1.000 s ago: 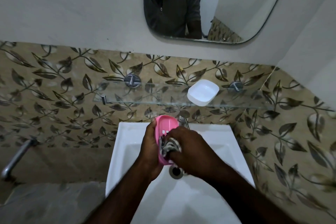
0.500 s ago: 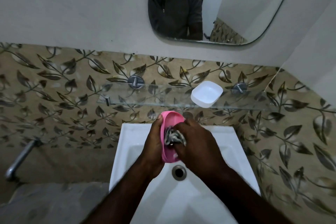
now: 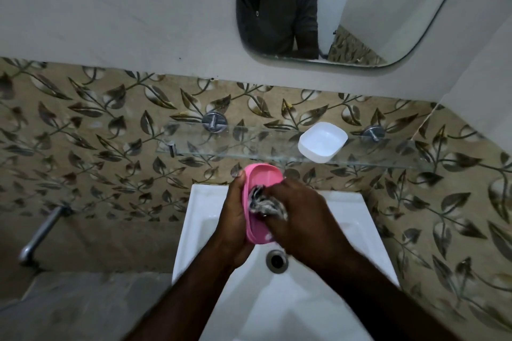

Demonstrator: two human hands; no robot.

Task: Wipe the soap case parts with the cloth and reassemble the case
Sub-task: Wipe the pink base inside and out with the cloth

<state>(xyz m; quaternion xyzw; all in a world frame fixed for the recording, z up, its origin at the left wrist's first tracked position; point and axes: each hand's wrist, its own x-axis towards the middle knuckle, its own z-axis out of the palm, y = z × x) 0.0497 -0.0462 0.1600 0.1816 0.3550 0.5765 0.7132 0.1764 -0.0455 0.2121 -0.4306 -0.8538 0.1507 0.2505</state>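
Observation:
My left hand (image 3: 234, 219) grips a pink soap case part (image 3: 261, 174) from its left side and holds it upright over the white sink (image 3: 205, 230). My right hand (image 3: 299, 221) holds a bunched grey-and-white cloth (image 3: 263, 202) and presses it into the hollow of the pink part. A white soap case part (image 3: 322, 141) lies hollow side up on the glass shelf (image 3: 249, 147) above the sink.
The sink drain (image 3: 277, 260) lies just below my hands. A mirror (image 3: 360, 8) hangs on the wall above the shelf. A metal pipe (image 3: 41, 232) sticks out of the tiled wall at the left.
Both hands have lifted the pink part a little higher above the drain. The cloth has shifted further up inside it.

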